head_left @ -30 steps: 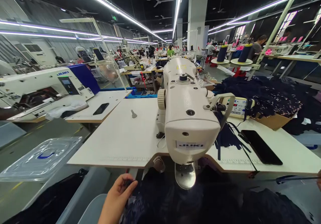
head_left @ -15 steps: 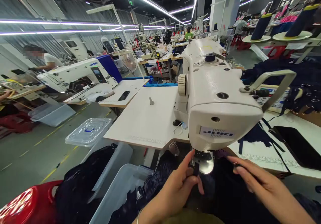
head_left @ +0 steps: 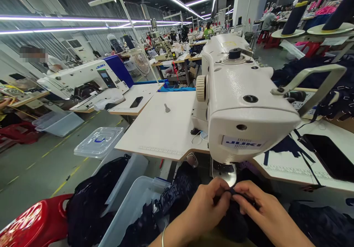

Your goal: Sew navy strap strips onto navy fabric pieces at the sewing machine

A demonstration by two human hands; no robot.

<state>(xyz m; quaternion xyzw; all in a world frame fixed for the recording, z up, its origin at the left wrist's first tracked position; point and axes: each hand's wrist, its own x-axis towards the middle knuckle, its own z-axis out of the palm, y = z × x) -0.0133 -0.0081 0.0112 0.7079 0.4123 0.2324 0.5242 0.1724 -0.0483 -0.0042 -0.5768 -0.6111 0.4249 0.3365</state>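
My left hand (head_left: 206, 206) and my right hand (head_left: 258, 210) meet just below the head of a white JUKI sewing machine (head_left: 238, 103). Both pinch a small piece of dark navy lace fabric (head_left: 238, 217) between fingertips, right in front of the machine's metal presser area (head_left: 225, 173). The fabric spreads dark across my lap and down to the left. A thin bracelet shows on my left wrist.
The white machine table (head_left: 163, 129) carries a black phone (head_left: 329, 160) at right. A clear plastic bin (head_left: 129, 210) with dark fabric and a red stool (head_left: 33, 221) stand at lower left. A bin lid (head_left: 99, 141), another JUKI machine (head_left: 83, 81) and a seated person (head_left: 49, 64) are further left.
The view swung left and down. My hands came up from the lap, closed together under the machine head, and now pinch the dark fabric between them.
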